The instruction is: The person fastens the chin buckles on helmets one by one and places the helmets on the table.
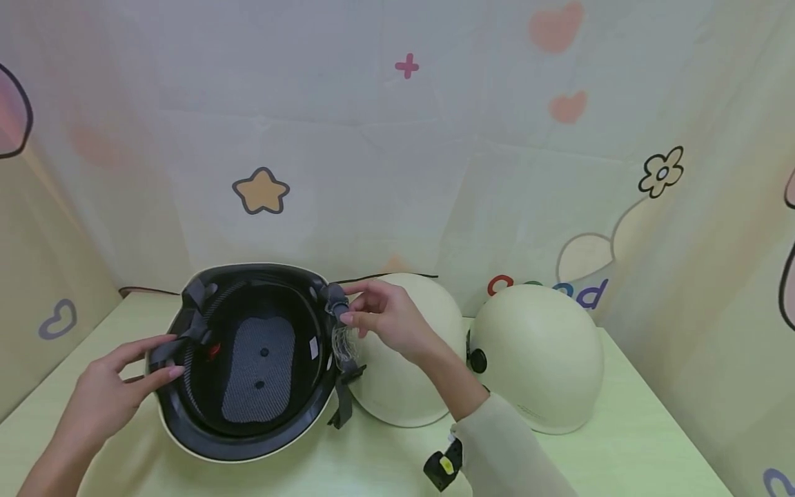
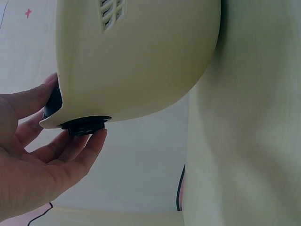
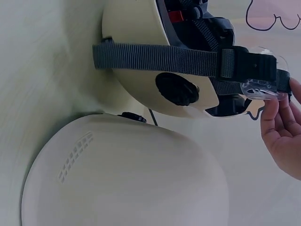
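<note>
A cream helmet (image 1: 257, 373) lies upturned on the table, its black lining facing up. My left hand (image 1: 112, 390) grips the helmet's left edge. In the left wrist view its fingertips touch a black round side piece (image 2: 85, 126) on the cream shell (image 2: 136, 66). At the right edge my right hand (image 1: 397, 321) pinches the grey chin strap (image 1: 338, 304). Clear crinkled plastic (image 3: 263, 87) wraps the strap beside those fingers (image 3: 273, 115). A black buckle (image 3: 249, 63) sits along the strap, whose loose end hangs outside the shell.
Two more cream helmets, a middle one (image 1: 404, 386) and a right one (image 1: 540, 359), rest dome up on the pale table (image 1: 627, 442). A patterned curtain (image 1: 373, 152) stands behind. A small black-and-yellow object (image 1: 444, 466) is by the right sleeve (image 1: 509, 449).
</note>
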{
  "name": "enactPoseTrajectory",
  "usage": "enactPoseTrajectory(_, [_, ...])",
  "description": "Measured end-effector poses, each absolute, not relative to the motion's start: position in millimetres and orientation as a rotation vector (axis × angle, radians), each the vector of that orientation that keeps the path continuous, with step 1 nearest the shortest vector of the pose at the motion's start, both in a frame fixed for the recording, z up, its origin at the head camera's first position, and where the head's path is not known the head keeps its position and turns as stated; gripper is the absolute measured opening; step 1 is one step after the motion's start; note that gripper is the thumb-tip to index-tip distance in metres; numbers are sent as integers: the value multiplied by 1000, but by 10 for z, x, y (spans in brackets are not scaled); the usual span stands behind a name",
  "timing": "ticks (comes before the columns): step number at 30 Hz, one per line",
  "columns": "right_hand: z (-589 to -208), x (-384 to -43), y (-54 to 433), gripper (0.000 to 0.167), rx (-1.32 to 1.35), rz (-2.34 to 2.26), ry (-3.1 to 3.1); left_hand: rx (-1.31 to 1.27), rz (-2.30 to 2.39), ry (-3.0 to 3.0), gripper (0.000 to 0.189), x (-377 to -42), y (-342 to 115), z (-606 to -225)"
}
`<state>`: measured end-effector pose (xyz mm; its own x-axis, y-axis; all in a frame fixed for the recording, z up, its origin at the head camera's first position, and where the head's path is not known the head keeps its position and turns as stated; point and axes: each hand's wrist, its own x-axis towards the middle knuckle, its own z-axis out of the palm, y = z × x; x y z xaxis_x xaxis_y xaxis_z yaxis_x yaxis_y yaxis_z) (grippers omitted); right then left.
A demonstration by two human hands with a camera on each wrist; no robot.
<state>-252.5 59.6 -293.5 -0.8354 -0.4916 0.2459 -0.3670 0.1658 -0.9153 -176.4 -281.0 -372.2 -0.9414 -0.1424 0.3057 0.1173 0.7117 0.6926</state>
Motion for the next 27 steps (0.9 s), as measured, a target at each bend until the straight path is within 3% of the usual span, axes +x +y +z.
enactPoseTrajectory(15, [-3190, -2562, 446, 30, -675, -1868, 2293, 0, -1085, -2594, 54, -1774, -2752, -3685])
enactPoseTrajectory(27, [-3299, -2595, 524, 44, -559, -2009, 2211, -36, -1086, -2581, 51, -1839, -2746, -3671])
